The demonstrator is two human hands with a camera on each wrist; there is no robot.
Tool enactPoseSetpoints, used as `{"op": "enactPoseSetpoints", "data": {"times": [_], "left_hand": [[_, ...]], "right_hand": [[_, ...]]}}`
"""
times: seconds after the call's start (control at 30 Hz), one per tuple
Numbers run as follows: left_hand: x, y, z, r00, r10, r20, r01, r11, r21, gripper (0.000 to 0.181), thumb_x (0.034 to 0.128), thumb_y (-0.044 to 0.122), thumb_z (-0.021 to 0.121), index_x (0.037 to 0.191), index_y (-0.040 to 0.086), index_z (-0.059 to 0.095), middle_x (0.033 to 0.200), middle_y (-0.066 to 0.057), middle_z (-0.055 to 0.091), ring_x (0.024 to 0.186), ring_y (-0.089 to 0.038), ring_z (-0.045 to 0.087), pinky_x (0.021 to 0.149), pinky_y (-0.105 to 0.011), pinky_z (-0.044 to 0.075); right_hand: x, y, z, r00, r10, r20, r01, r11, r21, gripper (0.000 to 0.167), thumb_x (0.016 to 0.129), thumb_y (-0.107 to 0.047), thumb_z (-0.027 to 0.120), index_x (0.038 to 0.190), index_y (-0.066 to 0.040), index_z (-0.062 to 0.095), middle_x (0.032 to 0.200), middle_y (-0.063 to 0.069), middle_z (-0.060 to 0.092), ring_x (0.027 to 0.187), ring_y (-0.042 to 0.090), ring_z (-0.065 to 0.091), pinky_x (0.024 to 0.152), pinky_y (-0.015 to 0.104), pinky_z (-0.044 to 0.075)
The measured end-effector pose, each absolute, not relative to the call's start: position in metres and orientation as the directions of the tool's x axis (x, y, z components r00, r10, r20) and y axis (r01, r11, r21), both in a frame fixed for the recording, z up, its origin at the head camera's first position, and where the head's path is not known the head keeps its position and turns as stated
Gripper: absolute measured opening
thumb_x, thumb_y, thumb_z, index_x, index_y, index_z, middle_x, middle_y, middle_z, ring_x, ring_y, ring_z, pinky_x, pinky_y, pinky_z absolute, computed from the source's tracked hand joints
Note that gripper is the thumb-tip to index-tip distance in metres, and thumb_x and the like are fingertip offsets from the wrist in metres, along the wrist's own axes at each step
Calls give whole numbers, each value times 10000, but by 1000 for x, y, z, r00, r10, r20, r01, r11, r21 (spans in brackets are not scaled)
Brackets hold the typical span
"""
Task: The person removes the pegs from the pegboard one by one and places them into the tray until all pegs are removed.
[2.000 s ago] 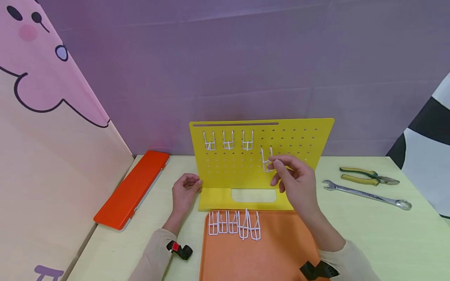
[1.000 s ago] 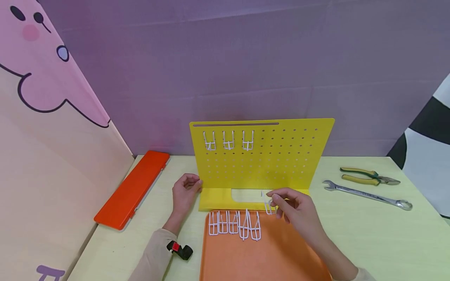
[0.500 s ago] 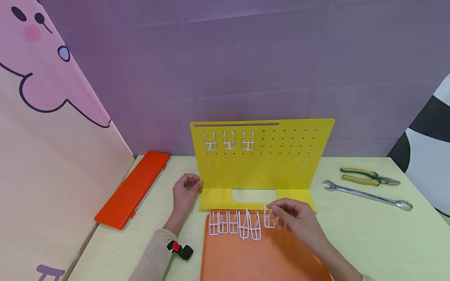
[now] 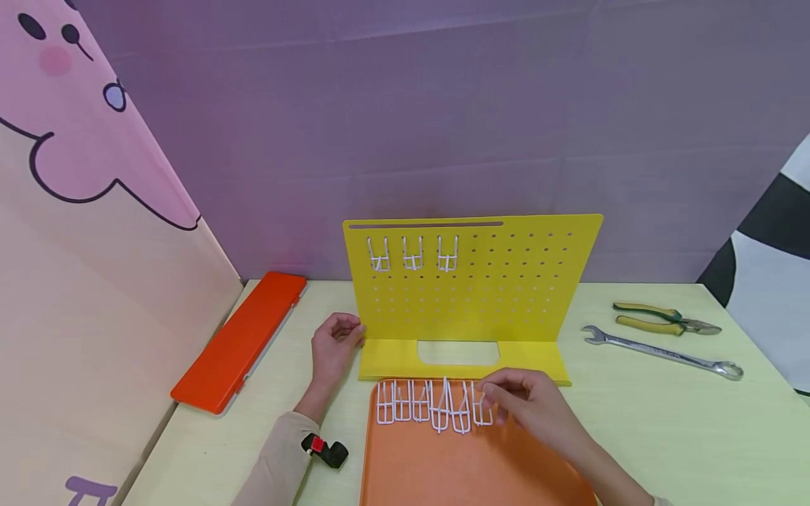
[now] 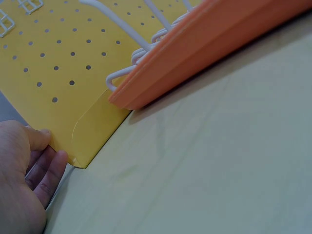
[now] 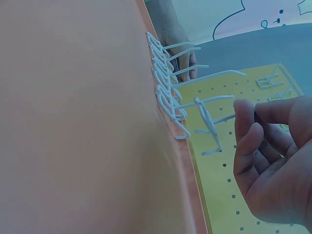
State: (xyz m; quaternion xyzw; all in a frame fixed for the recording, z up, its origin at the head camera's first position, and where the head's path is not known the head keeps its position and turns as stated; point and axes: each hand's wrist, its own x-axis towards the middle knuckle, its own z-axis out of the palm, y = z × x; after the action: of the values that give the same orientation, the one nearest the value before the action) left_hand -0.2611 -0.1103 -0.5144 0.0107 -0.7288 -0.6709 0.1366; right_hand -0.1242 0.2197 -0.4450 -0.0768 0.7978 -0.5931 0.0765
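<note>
My right hand (image 4: 534,407) pinches the prong of a white wire pegboard hook (image 4: 482,423) between thumb and index finger. In the right wrist view, this held hook (image 6: 208,119) hangs just beside the end of a row of similar hooks. That row of several white hooks (image 4: 384,422) lies along the far edge of the orange tray (image 4: 443,471). Behind the tray a yellow pegboard (image 4: 455,302) stands upright, bearing three hooks (image 4: 413,261) near its top left. My left hand (image 4: 330,344) holds the board's lower left edge between thumb and fingers; the left wrist view shows the thumb (image 5: 39,139) on its face.
On the table's left lies a long red case (image 4: 240,341). Yellow-handled pliers (image 4: 664,320) and a combination wrench (image 4: 661,351) lie to the right of the pegboard. A purple cloth backdrop (image 4: 443,119) rises behind the table.
The right hand has brought its hook down from in front of the pegboard to the tray's far edge, beside the row of hooks. The left hand has stayed at the board's edge.
</note>
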Motion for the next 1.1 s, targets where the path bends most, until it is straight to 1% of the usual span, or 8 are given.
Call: {"op": "enactPoseSetpoints", "data": {"times": [0.27,0.6,0.77,1.0,1.1], "left_hand": [[-261,-111,-516,-964,-195,181,163,105,981,133,1003,-21,800,1110,-41,725,1006,-196,730,867,-238,676,727,-171,625],[-260,-110,-514,-963,-191,188,169,114,979,151,999,-17,806,1114,-52,715,1007,-184,735,872,-223,680,723,-177,626],[-261,-111,-514,-964,-191,186,166,116,979,161,1001,-13,806,1125,-63,716,1009,-191,735,876,-233,680,727,-171,624],[-258,-110,-512,-965,-194,178,157,122,980,147,1014,-9,793,1140,-39,724,1035,-186,733,896,-246,677,741,-167,621],[-258,-110,-513,-965,-195,177,157,117,981,143,1013,-10,793,1137,-34,725,1038,-191,734,895,-251,679,743,-170,623]], "right_hand": [[-126,220,-447,-972,-229,-49,-26,313,-949,203,1095,-116,702,1198,39,783,942,199,755,674,161,671,527,252,511],[-132,219,-453,-972,-221,-76,-6,348,-937,184,1092,-108,704,1177,31,790,939,159,774,673,173,682,528,266,533],[-134,219,-454,-971,-221,-88,2,363,-932,202,1092,-133,713,1192,23,794,946,155,777,676,180,688,540,286,560],[-134,221,-460,-961,-261,-92,3,321,-947,237,1106,-131,698,1241,49,774,965,140,781,683,175,690,550,291,569],[-134,221,-459,-961,-261,-97,7,324,-946,245,1106,-152,703,1241,40,775,963,144,781,686,175,697,559,295,578]]}}
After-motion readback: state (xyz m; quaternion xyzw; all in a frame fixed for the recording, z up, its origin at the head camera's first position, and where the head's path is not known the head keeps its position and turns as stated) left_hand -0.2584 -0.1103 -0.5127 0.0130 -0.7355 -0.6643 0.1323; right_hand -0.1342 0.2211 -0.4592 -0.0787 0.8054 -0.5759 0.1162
